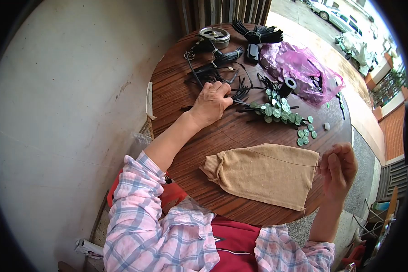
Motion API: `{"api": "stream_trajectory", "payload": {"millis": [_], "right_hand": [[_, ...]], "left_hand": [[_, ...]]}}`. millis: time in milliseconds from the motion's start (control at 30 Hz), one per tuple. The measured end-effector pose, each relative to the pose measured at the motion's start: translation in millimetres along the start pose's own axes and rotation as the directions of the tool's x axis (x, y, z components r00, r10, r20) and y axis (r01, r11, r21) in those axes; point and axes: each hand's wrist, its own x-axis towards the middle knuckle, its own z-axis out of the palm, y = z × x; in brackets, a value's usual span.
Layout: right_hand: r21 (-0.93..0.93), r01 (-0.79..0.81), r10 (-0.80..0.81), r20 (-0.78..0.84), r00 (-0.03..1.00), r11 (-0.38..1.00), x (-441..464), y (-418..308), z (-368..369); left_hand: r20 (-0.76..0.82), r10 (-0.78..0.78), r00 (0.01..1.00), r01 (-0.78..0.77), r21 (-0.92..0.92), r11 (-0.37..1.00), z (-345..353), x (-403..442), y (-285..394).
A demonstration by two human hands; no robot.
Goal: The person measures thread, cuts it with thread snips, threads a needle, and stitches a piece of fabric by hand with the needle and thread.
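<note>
My left hand [212,103] reaches over the middle of the round table, its fingers closed on a thin black strip [241,103] beside a loose bunch of similar strips. At the right edge of the table, my right hand [339,171] is held in a pinch on a dark thread [281,159]. That thread stretches leftward over a tan knitted sleeve [267,177], which lies flat near me with its cuff to the left. Whether a needle sits in the pinch is hidden. Shiny green discs [281,112] cluster on black strips just right of my left hand.
A black thread spool [288,86] stands by a pink plastic bag [303,75]. Farther back are tied black bundles [258,33], a round metal tin [215,36] and a small black case [252,53]. Loose green discs [306,135] and a white cube [327,126] lie right. A wall [77,113] borders the left.
</note>
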Motion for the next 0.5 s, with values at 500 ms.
{"api": "stream_trajectory", "payload": {"millis": [500], "right_hand": [[0.035, -0.049, 0.048, 0.011, 0.999, 0.998, -0.2, 8.4, -7.2]], "left_hand": [[-0.322, -0.183, 0.929, 0.292, 0.331, 0.897, -44.7, -9.6, -57.0]]}}
